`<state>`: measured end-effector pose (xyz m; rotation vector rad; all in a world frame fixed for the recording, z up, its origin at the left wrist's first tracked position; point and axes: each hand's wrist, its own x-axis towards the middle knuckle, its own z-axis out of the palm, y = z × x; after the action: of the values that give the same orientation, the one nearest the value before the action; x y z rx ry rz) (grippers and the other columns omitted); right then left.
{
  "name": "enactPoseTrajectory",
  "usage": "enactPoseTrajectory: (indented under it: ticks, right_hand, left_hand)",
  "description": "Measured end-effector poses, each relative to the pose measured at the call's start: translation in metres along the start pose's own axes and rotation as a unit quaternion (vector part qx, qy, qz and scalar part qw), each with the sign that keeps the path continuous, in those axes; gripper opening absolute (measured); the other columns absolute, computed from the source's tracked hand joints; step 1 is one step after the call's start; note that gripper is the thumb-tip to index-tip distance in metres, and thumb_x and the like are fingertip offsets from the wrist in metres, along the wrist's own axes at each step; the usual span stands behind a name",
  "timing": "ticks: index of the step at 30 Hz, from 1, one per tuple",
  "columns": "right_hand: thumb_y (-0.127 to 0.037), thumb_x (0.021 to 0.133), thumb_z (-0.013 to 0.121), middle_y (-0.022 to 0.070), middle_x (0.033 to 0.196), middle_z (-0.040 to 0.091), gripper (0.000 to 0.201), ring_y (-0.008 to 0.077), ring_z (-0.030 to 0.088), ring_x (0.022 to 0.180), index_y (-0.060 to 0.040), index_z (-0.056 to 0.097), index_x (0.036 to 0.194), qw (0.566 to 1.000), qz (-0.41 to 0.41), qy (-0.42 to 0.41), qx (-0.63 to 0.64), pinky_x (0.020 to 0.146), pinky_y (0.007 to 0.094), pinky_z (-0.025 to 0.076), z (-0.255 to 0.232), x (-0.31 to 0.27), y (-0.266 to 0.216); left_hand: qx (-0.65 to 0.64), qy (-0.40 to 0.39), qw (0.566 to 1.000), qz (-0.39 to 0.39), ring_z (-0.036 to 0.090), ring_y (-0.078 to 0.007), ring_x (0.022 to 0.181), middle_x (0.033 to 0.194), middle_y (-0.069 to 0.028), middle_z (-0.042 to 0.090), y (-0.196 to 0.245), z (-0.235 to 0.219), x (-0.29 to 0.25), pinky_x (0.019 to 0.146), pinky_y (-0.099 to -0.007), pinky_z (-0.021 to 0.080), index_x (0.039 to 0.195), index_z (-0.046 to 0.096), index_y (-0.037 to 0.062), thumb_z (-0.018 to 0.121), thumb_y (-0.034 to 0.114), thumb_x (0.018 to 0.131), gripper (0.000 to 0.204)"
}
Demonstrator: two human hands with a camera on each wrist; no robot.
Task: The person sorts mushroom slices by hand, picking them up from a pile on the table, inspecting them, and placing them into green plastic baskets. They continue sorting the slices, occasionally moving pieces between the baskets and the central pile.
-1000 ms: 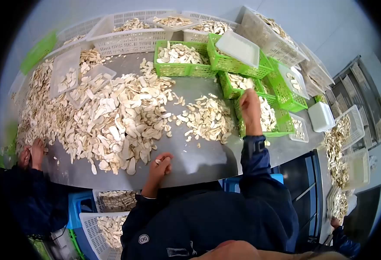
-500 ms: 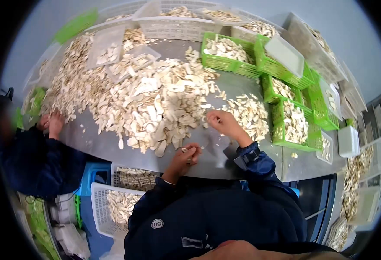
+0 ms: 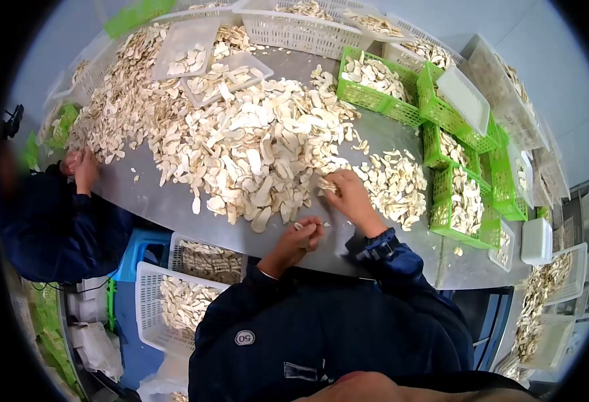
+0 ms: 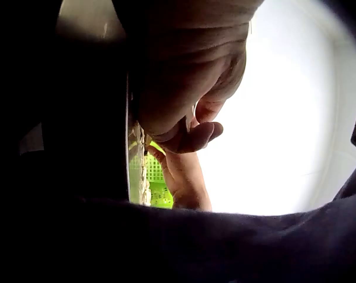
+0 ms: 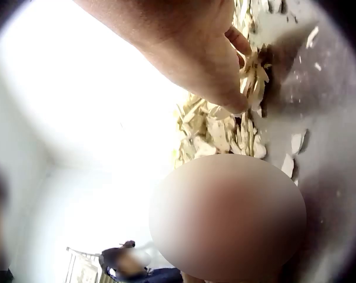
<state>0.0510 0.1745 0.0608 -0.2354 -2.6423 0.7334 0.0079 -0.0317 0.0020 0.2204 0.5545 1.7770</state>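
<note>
A large pile of pale dried slices (image 3: 254,144), shaped like mushroom slices, covers the left and middle of the metal table. At its right edge, my right hand (image 3: 353,201) pinches a dried slice (image 3: 326,185) with thumb and fingers. The right wrist view shows those fingers among upright slices (image 5: 257,88). Close by on the left, near the table's front edge, my left hand (image 3: 296,242) is curled, with a small pale slice (image 3: 298,226) between thumb and fingers. Part of that slice is hidden by the fingers in the left wrist view.
To the right lies a smaller heap of slices (image 3: 395,184), before green baskets (image 3: 381,100) holding more. White crates (image 3: 301,33) line the back. Clear trays (image 3: 194,43) sit on the pile. Another person's hands (image 3: 83,171) work at the far left. A crate (image 3: 148,301) stands below the table.
My right hand has come from over the green baskets leftward to the pile's edge and now pinches a slice. My left hand keeps its small slice. The head view has swung left.
</note>
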Motion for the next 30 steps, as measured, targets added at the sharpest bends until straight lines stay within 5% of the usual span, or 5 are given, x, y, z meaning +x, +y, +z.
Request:
enactPoseTrajectory:
  ticks: [6,13,23,26,30]
  right_hand:
    - [-0.005,0.084,0.067,0.0091,0.087,0.066,0.032,0.0098,0.059,0.07,-0.0012,0.063,0.116,0.965,0.194,0.028,0.173,0.065,0.0255,0.051,-0.019,-0.029,0.018]
    - [-0.013,0.081,0.07,0.0126,0.093,0.066,0.031,0.0244,0.065,0.073,-0.0046,0.064,0.11,0.985,0.149,0.083,0.025,0.066,0.0339,0.054,-0.024,-0.04,0.031]
    - [-0.018,0.076,0.071,0.0107,0.085,0.059,0.02,0.0312,0.06,0.083,-0.0092,0.059,0.09,0.979,0.175,-0.078,-0.063,0.068,0.0419,0.05,-0.026,-0.044,0.011]
    - [-0.015,0.078,0.069,0.012,0.09,0.061,0.022,0.0328,0.06,0.085,-0.0084,0.061,0.097,0.974,0.225,-0.024,-0.002,0.072,0.0425,0.05,-0.04,-0.051,0.02]
    - [-0.014,0.079,0.067,0.0156,0.094,0.063,0.026,0.0348,0.06,0.09,-0.0047,0.064,0.103,0.963,0.123,0.192,-0.145,0.079,0.0421,0.05,-0.047,-0.048,0.025]
  left_hand:
    - [0.017,0.014,1.0,-0.007,0.048,-0.0097,0.065,0.094,-0.0039,0.06,0.0,-0.001,0.001,0.059,-0.0251,0.038,0.115,0.056,0.0079,0.051,0.015,0.098,0.019]
    - [0.03,0.021,0.999,-0.002,0.048,-0.0097,0.065,0.093,-0.0035,0.06,0.003,0.007,-0.002,0.059,-0.0251,0.038,0.114,0.056,0.008,0.051,0.016,0.098,0.019]
    - [0.025,0.006,1.0,0.007,0.049,-0.0098,0.066,0.093,-0.0037,0.06,0.001,0.002,-0.001,0.06,-0.025,0.039,0.114,0.056,0.0076,0.05,0.016,0.098,0.018]
    - [0.025,0.015,1.0,0.004,0.049,-0.0097,0.065,0.093,-0.0034,0.06,0.002,0.004,-0.002,0.06,-0.0248,0.039,0.113,0.056,0.0077,0.05,0.016,0.098,0.018]
    - [0.021,0.012,1.0,0.005,0.049,-0.0096,0.065,0.092,-0.0031,0.06,0.001,0.005,-0.001,0.059,-0.0247,0.039,0.113,0.056,0.0077,0.051,0.016,0.098,0.017]
